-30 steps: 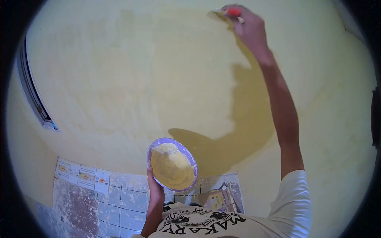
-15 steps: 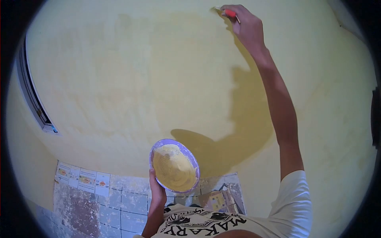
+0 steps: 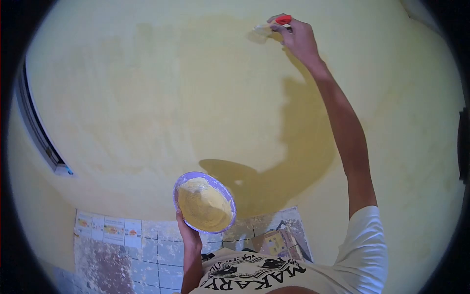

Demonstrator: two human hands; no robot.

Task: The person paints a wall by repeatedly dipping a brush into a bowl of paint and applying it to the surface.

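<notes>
Right hand (image 3: pixel 296 36) raised high, fingers clenched round red-handled brush (image 3: pixel 274 24); bristle end against yellow wall (image 3: pixel 147 98), contact likely but blurred. Left hand (image 3: pixel 188 235) low near chest, fingers curled under purple bowl (image 3: pixel 204 202), gripping it from below. Bowl tilted toward camera, coated inside with yellow paint. Spattered paper sheets (image 3: pixel 122 235) on floor beneath. Window frame (image 3: pixel 36 127) at left edge.

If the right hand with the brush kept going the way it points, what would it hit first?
Most likely the yellow wall: the right hand holds the brush with its bristles seemingly already at it, though depth is hard to judge.
</notes>
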